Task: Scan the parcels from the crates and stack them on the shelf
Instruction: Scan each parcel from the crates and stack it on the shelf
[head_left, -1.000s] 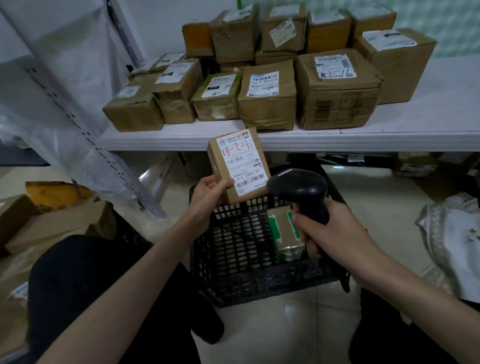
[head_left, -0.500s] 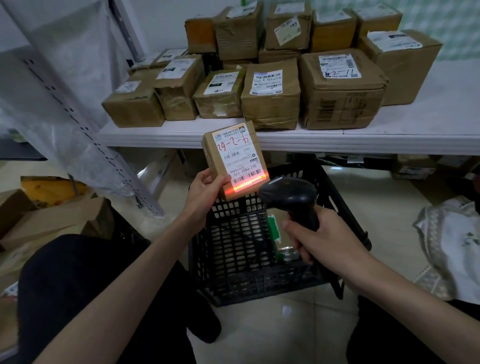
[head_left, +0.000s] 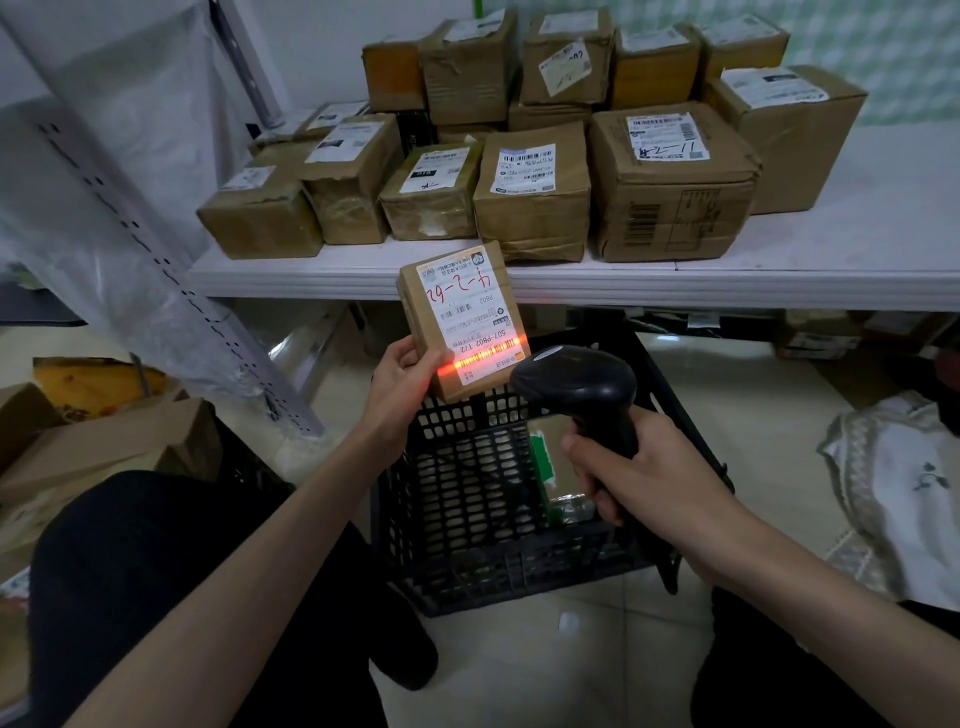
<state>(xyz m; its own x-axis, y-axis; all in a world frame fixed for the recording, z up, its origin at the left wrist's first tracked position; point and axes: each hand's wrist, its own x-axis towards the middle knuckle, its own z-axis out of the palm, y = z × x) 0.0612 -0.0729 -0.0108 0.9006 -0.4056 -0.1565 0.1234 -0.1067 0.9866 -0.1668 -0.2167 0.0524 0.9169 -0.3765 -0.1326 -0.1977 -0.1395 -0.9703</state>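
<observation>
Centrally, a small cardboard parcel (head_left: 460, 317) is held up by the left hand (head_left: 402, 382), whose fingers are curled round its lower left edge; it is tilted, just in front of the shelf edge and above the crate. Its brown card is taped, and a white printed label with red handwritten digits covers the face turned to the camera. A bright orange-red scan line is cast across the barcode near the label's lower end and spills onto the thumb. The right hand (head_left: 641, 475) is clenched round the handle of a black barcode scanner (head_left: 576, 387), a smooth, rounded plastic pistol shape whose head is aimed at the label, near it but apart.

Below both hands a black plastic crate (head_left: 467, 499) with latticed walls is set on the floor; inside it a parcel with green tape (head_left: 553, 467) is partly seen. Farther off, a white shelf board (head_left: 857, 244), flat and matte, carries stacked parcels (head_left: 535, 192): boxy brown cartons, creased and glossy with tape, most bearing white labels. They are packed side by side on the left and middle of the board, some two high at the far side. A perforated grey metal upright (head_left: 156, 260) slants at the left, draped with clear plastic sheeting. The floor is of pale glossy tile (head_left: 571, 670). Loose cardboard (head_left: 104, 452) lies at the near left and a patterned white cloth (head_left: 898, 493) at the right.
</observation>
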